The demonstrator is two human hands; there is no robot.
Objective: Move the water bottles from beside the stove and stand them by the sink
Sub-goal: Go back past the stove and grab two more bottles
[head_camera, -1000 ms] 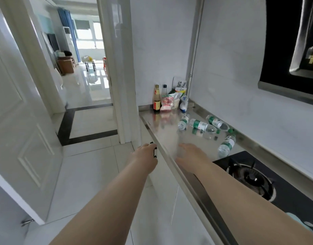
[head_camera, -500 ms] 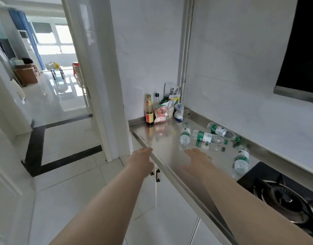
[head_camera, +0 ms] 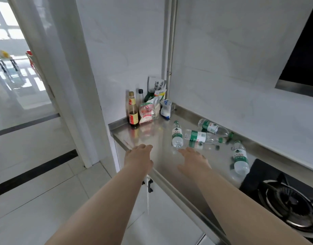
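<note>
A: Going left to right, what is sitting around the hands?

B: A doorway is opening onto a bright tiled room on the far left. In the back corner of the steel bench (head_camera: 152, 138) a brown sauce bottle (head_camera: 133, 112) is standing upright, a clear dark-capped bottle (head_camera: 140, 97) is standing just behind it, and a cluster of food packets (head_camera: 153, 108) is leaning against the wall beside them.

A: And the hands?

B: The left hand (head_camera: 138, 156) is hovering over the front edge of the bench, fingers loosely spread and holding nothing. The right hand (head_camera: 194, 160) is reaching over the bench top, palm down, fingers extended, also holding nothing.

A: Where are the water bottles lying?

B: All four are lying on their sides. The nearest bottle (head_camera: 177, 136) is lying just beyond the right fingertips, apart from them. The second bottle (head_camera: 202, 137) is lying crosswise next to it, the third bottle (head_camera: 212, 128) is resting close to the back wall, and the fourth bottle (head_camera: 240, 160) is lying just beside the black stove (head_camera: 284, 200).

A: Anything blocking the reach?

B: Nothing is lying between the right hand and the nearest bottle.

A: And the room?

B: White walls are rising behind the bench, a dark range hood (head_camera: 300, 68) is hanging at upper right, and white cabinet doors (head_camera: 169, 218) are showing below.
</note>
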